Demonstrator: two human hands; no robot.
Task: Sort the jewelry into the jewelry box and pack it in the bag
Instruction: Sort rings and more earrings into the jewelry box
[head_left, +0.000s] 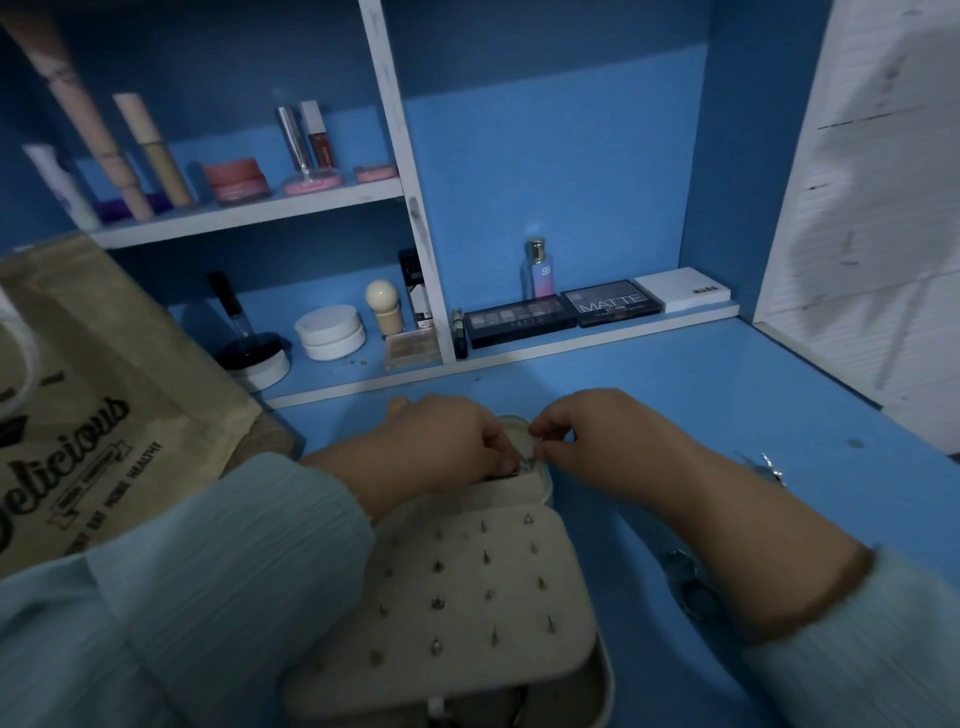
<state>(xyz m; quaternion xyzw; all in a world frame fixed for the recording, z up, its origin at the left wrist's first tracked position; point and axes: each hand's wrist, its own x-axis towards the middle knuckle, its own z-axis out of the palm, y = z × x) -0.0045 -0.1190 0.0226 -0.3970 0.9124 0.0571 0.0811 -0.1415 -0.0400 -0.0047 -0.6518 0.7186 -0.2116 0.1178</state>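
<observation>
"MATTE" on palette (612, 303); "Delicious" on bag (78, 415)

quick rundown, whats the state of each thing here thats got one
jewelry box: open, studded earring panel facing up
left hand: fingers curled at the far compartment, pinching something small
right hand: pinching a small piece over the same compartment
jute bag: beside the box on the left, nothing packed yet
loose jewelry: on the desk, unsorted
eyeshadow palettes: closed
perfume bottle: upright, capped
</observation>
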